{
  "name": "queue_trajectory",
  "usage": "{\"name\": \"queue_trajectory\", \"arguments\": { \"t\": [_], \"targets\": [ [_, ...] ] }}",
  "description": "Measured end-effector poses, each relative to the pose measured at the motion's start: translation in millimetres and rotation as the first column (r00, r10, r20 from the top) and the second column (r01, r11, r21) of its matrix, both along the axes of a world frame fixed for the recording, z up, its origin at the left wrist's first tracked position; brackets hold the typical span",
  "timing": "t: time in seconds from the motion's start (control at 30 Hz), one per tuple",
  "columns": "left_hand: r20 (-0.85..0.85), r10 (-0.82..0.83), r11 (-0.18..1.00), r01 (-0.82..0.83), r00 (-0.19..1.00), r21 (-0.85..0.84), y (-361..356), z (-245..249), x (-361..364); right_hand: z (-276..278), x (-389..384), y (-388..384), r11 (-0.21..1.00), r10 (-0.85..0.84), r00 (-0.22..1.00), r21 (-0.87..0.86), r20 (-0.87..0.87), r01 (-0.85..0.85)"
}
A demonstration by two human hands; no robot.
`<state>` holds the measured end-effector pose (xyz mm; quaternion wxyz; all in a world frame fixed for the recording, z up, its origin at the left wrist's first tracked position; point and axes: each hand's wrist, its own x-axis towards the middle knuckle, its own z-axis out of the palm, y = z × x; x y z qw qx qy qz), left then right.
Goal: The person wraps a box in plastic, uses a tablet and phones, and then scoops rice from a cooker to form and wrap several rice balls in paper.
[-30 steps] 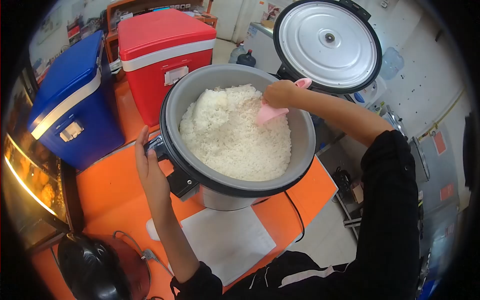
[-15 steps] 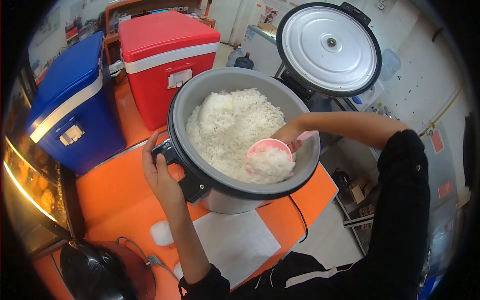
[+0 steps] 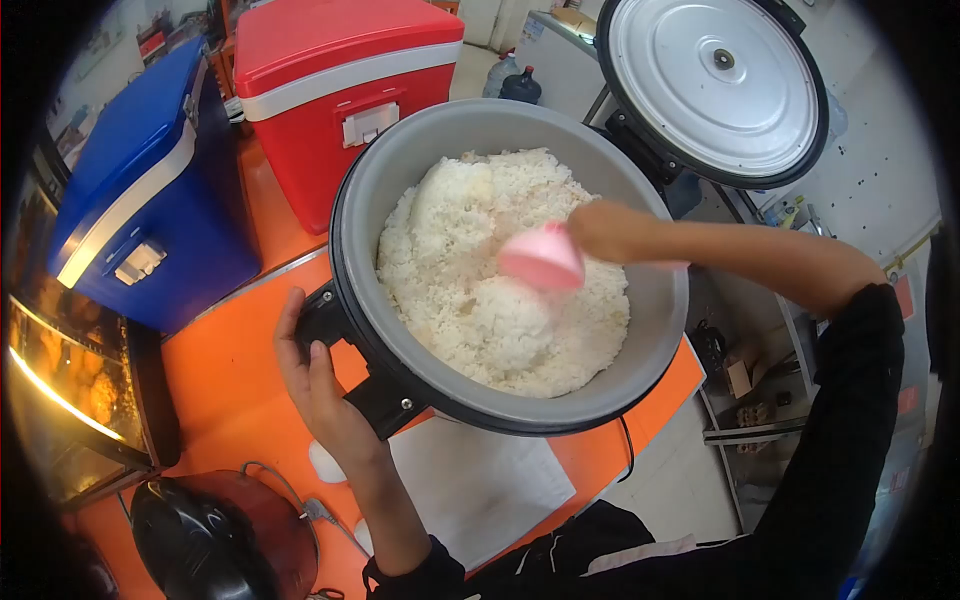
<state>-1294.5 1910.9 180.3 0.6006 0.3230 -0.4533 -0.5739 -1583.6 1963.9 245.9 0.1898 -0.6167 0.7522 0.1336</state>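
A wide, round rice cooker (image 3: pixel 660 312) with a smooth grey wall is seen on a glossy orange counter (image 3: pixel 230 370). It is filled with lumpy, grainy white rice (image 3: pixel 480 310). Its round metal lid (image 3: pixel 715 85) is stood open behind it.

The right hand (image 3: pixel 605 232) is held over the rice. Its fingers are closed on a pink plastic scoop (image 3: pixel 543 260), which is blurred, with its rounded back uppermost, just above the grains. The left hand (image 3: pixel 315 385) is set at the cooker's near side, with its fingers curled around the black handle (image 3: pixel 328 312).

2 boxy hard coolers, 1 red cooler (image 3: pixel 340 80) and 1 blue cooler (image 3: pixel 140 190), are placed behind. A flat white sheet (image 3: pixel 490 480) is laid in front.
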Motion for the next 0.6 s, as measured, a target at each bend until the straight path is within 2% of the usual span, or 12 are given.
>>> {"name": "queue_trajectory", "arguments": {
  "t": [0.03, 0.07, 0.1, 0.17, 0.3, 0.37, 0.4, 0.47, 0.53, 0.6],
  "targets": [
    [0.006, 0.003, 1.0, -0.003, 1.0, 0.001, -0.5, 0.0, -0.8, -8.0, 12.2, 1.6, 0.991, 0.104, 0.994, 0.082, -0.032, -0.101],
    [-0.012, 0.012, 1.0, -0.012, 1.0, 0.004, 0.0, 0.8, -1.5, -24.1, 23.8, 10.6, 0.988, 0.101, 0.995, -0.121, -0.003, -0.101],
    [-0.028, 0.017, 1.0, -0.017, 0.999, 0.008, 0.4, 1.1, -1.5, -24.9, 31.4, 9.4, 0.989, 0.097, 0.995, -0.117, 0.011, -0.095],
    [-0.022, 0.02, 1.0, -0.02, 1.0, 0.019, 0.4, 1.5, -2.2, -16.6, 47.2, 6.6, 0.986, 0.144, 0.988, 0.073, 0.063, -0.149],
    [-0.004, 0.025, 1.0, -0.025, 1.0, 0.004, 0.4, 2.5, -1.4, -11.0, 78.9, 29.0, 0.961, 0.205, 0.97, 0.158, 0.131, -0.225],
    [0.001, 0.037, 0.999, -0.037, 0.999, 0.006, 0.4, 1.1, -2.0, 8.4, 86.5, 39.2, 0.975, 0.222, 0.96, -0.036, 0.173, -0.22],
    [0.016, 0.039, 0.999, -0.039, 0.999, 0.007, 0.7, 1.5, -1.2, 18.1, 92.2, 40.1, 0.974, 0.228, 0.958, -0.038, 0.172, -0.225],
    [0.063, 0.065, 0.998, -0.066, 0.996, 0.011, 3.1, 6.5, -1.9, 30.7, 100.7, 38.5, 0.999, -0.023, 0.965, 0.038, 0.262, 0.014],
    [0.119, 0.087, 0.996, -0.09, 0.989, 0.023, 6.4, 8.6, -1.0, 18.5, 103.3, 34.3, 0.997, -0.072, 0.943, 0.025, 0.326, 0.068],
    [0.071, 0.093, 0.995, -0.096, 0.993, 0.041, 7.8, 8.8, -3.9, 8.9, 98.9, 38.6, 0.992, -0.12, 0.916, 0.013, 0.384, 0.124]
  ]
}}
